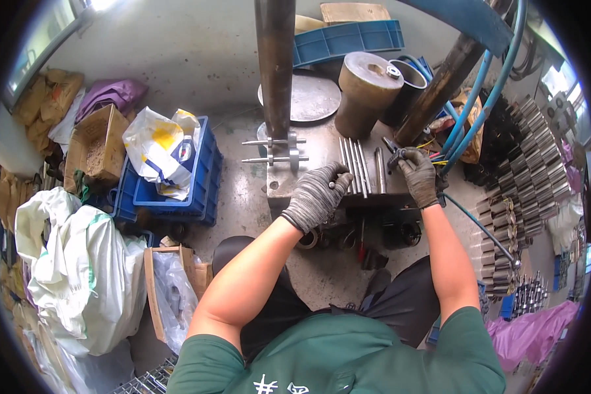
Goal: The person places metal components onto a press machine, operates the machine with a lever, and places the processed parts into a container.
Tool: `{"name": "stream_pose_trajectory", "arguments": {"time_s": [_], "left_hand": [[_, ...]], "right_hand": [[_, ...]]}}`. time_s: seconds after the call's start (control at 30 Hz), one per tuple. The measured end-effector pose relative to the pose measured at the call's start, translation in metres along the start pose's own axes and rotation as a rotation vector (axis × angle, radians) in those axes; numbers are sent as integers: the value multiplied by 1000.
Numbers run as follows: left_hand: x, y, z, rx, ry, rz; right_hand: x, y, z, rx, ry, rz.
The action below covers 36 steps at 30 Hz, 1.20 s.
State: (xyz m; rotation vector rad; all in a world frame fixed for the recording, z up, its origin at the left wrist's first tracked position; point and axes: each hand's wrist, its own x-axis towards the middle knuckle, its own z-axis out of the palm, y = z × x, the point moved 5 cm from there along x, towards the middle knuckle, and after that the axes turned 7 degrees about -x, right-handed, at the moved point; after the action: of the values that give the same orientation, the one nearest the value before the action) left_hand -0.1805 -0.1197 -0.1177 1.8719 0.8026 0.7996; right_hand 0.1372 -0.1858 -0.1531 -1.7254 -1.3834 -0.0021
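In a grey knit glove, my left hand (pixel 318 195) is closed at the front of the metal work block (pixel 322 150), just left of several slim steel rods (pixel 356 164) laid side by side. A small light tip shows at its fingers, but what they hold is mostly hidden. My right hand (pixel 419 176), gloved too, pinches a small dark metal part (pixel 394 157) near the block's right side. Between the hands lies a thicker steel pin (pixel 379 169). Two shafts with round collars (pixel 293 157) rest at the block's left, by the upright steel column (pixel 276 72).
Behind the rods stands a heavy steel cylinder (pixel 368 92). Blue hoses (pixel 489 98) hang at the right, past a slanted post (pixel 440 88). Stacked metal sleeves (pixel 532 164) fill the right side. At left are blue crates (pixel 207 177), a cardboard box (pixel 98 148) and white sacks (pixel 79 269).
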Motion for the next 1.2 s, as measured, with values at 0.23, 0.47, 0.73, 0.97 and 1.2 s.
{"name": "stream_pose_trajectory", "arguments": {"time_s": [0.23, 0.47, 0.73, 0.97, 1.2], "left_hand": [[32, -48, 13, -596, 14, -360], [43, -53, 6, -180, 56, -207], [43, -55, 8, -417, -32, -203], [38, -29, -2, 133, -27, -32], [31, -39, 3, 67, -70, -87]], "right_hand": [[15, -15, -19, 341, 140, 153], [94, -88, -26, 173, 197, -57], [177, -121, -5, -188, 229, -210], [183, -125, 3, -426, 219, -270], [169, -131, -9, -475, 262, -252]]}}
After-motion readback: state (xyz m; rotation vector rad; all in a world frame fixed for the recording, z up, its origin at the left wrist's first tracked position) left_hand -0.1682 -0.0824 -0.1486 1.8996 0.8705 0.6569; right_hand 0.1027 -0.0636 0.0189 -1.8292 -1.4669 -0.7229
